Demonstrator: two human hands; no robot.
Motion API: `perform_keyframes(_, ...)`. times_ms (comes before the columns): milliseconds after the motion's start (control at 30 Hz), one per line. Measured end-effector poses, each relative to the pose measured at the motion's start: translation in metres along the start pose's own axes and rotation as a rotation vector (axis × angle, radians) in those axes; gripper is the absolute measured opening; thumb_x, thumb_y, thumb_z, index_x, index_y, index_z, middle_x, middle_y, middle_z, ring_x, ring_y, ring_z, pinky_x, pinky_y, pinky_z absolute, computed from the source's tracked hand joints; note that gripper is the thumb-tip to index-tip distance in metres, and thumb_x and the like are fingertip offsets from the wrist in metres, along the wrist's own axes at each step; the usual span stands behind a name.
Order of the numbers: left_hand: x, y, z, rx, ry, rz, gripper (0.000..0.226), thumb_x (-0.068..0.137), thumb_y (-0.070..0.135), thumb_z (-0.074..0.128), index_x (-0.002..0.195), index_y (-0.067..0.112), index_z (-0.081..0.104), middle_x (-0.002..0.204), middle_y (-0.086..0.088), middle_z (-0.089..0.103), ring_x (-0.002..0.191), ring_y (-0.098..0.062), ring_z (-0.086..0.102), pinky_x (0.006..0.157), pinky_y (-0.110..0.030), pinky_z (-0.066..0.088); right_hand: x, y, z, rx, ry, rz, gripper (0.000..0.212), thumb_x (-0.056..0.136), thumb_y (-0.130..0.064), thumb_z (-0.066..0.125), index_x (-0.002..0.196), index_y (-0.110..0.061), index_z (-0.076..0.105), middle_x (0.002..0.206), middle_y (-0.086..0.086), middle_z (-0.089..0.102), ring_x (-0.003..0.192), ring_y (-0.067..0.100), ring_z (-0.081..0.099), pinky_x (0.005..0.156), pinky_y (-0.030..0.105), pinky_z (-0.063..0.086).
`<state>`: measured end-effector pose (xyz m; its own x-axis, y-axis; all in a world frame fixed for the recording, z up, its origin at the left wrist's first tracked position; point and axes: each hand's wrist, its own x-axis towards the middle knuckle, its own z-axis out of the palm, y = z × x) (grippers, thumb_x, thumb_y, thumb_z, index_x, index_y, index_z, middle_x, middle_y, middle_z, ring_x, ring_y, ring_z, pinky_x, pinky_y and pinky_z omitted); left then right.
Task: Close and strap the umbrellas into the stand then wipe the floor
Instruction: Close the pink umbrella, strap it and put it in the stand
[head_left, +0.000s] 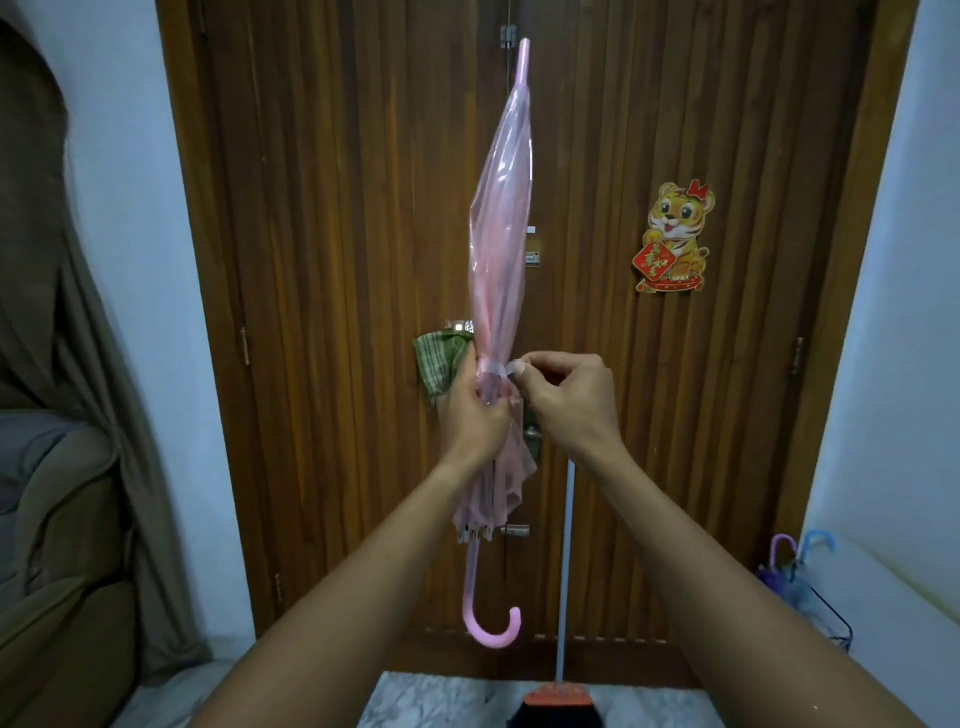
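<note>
1. Both hands are working at the middle of a pink see-through umbrella (501, 208), which is being held upright in the air in front of a wooden door (337, 260), tip pointing up and hooked handle (491, 631) hanging down.
2. Left hand (475, 415) is gripping the gathered canopy just under the strap (493, 368), fingers curling round the folds.
3. Right hand (569, 395) is pinching the loose end of the strap between thumb and fingertips, just to the right of the canopy; the strap is lying round the folds as a pale band.
4. Below the left hand the canopy's hem is flaring out loosely, with rib tips showing above the handle's shaft.
5. A green checked cloth (436, 364) is hanging on the door behind the left hand, partly hidden by it.
6. A tiger sticker (675, 239) is sitting on the right-hand door panel.
7. A broom (561, 696) is standing on the marble floor (441, 696) near the door, its white pole (568, 545) rising just right of the umbrella.
8. A black wire stand (840, 638) is sitting in the right corner by the wall, well apart from the pink umbrella, holding a purple umbrella (776, 551) and a blue umbrella (818, 540) with handles up.
9. A brown-covered sofa (57, 519) is filling the left edge.
</note>
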<state>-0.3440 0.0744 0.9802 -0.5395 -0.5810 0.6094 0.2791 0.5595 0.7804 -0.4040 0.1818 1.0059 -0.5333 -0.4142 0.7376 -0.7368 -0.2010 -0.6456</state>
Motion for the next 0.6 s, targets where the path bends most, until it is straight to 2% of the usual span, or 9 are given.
perform_keyframes(100, -0.004, 0.007, 0.006, -0.029, -0.120, 0.002, 0.083, 0.095, -0.004, 0.056, 0.159, 0.032, 0.018, 0.124, 0.016, 0.058, 0.102, 0.011, 0.061, 0.085, -0.016, 0.056, 0.004, -0.004, 0.004, -0.021, -0.021, -0.003, 0.015, 0.095, -0.018, 0.066, 0.095, -0.015, 0.080, 0.080, -0.007, 0.076, 0.075, 0.002, 0.073, 0.070, 0.018, 0.059)
perform_keyframes(167, 0.000, 0.012, -0.001, -0.239, -0.306, -0.090, 0.086, 0.095, -0.011, 0.045, 0.160, 0.031, 0.006, 0.140, 0.007, 0.050, 0.115, 0.002, 0.059, 0.097, -0.023, 0.053, 0.009, 0.003, -0.001, 0.003, 0.000, 0.031, 0.015, 0.096, -0.019, 0.066, 0.093, -0.017, 0.081, 0.079, -0.006, 0.077, 0.076, 0.005, 0.074, 0.072, 0.024, 0.060)
perform_keyframes(233, 0.004, 0.015, -0.014, -0.488, -0.426, -0.225, 0.075, 0.099, -0.006, 0.034, 0.160, 0.030, 0.009, 0.151, -0.005, 0.045, 0.125, -0.012, 0.056, 0.109, -0.033, 0.046, 0.012, 0.014, -0.009, 0.090, 0.006, 0.082, 0.013, 0.095, -0.020, 0.068, 0.094, -0.020, 0.080, 0.085, -0.003, 0.078, 0.084, 0.012, 0.075, 0.080, 0.036, 0.063)
perform_keyframes(333, 0.007, 0.012, -0.024, -0.454, -0.436, -0.262, 0.058, 0.107, 0.018, 0.042, 0.158, 0.035, 0.021, 0.138, -0.006, 0.060, 0.111, -0.019, 0.064, 0.104, -0.041, 0.049, 0.011, 0.020, -0.017, 0.260, -0.003, 0.135, 0.009, 0.094, -0.017, 0.069, 0.094, -0.015, 0.078, 0.090, 0.004, 0.078, 0.089, 0.020, 0.076, 0.084, 0.040, 0.062)
perform_keyframes(400, 0.005, 0.008, -0.021, -0.455, -0.344, -0.224, 0.068, 0.101, 0.016, 0.057, 0.157, 0.033, 0.022, 0.133, -0.010, 0.066, 0.109, -0.022, 0.069, 0.102, -0.043, 0.054, 0.009, 0.018, -0.019, 0.361, -0.029, 0.161, 0.009, 0.094, -0.012, 0.068, 0.094, -0.011, 0.077, 0.091, 0.006, 0.078, 0.088, 0.020, 0.076, 0.081, 0.033, 0.062)
perform_keyframes(467, 0.002, 0.004, -0.018, -0.571, -0.240, -0.246, 0.078, 0.093, 0.008, 0.068, 0.156, 0.027, 0.027, 0.117, -0.015, 0.073, 0.101, -0.024, 0.072, 0.093, -0.039, 0.058, 0.009, 0.018, -0.019, 0.422, -0.046, 0.190, 0.010, 0.094, -0.011, 0.068, 0.093, -0.012, 0.077, 0.089, 0.005, 0.077, 0.084, 0.016, 0.075, 0.075, 0.027, 0.060)
perform_keyframes(500, 0.003, 0.003, -0.017, -0.606, -0.208, -0.271, 0.074, 0.088, 0.010, 0.072, 0.152, 0.024, 0.036, 0.109, -0.015, 0.076, 0.096, -0.025, 0.073, 0.088, -0.036, 0.060, 0.010, 0.019, -0.019, 0.442, -0.051, 0.208, 0.010, 0.094, -0.012, 0.068, 0.093, -0.012, 0.078, 0.090, 0.006, 0.077, 0.083, 0.015, 0.074, 0.074, 0.025, 0.058)
perform_keyframes(567, 0.005, 0.004, -0.017, -0.647, -0.259, -0.339, 0.059, 0.082, 0.020, 0.082, 0.135, 0.008, 0.059, 0.100, -0.014, 0.074, 0.090, -0.027, 0.071, 0.084, -0.035, 0.059, 0.009, 0.021, -0.016, 0.461, -0.064, 0.239, 0.009, 0.094, -0.013, 0.070, 0.094, -0.012, 0.079, 0.093, 0.009, 0.077, 0.084, 0.016, 0.073, 0.073, 0.027, 0.057)
perform_keyframes(600, 0.005, 0.005, -0.015, -0.649, -0.318, -0.362, 0.058, 0.082, 0.025, 0.082, 0.129, -0.001, 0.061, 0.101, -0.016, 0.070, 0.091, -0.029, 0.068, 0.087, -0.039, 0.056, 0.008, 0.022, -0.014, 0.467, -0.064, 0.251, 0.009, 0.093, -0.014, 0.070, 0.094, -0.011, 0.079, 0.093, 0.010, 0.077, 0.084, 0.017, 0.073, 0.073, 0.028, 0.057)
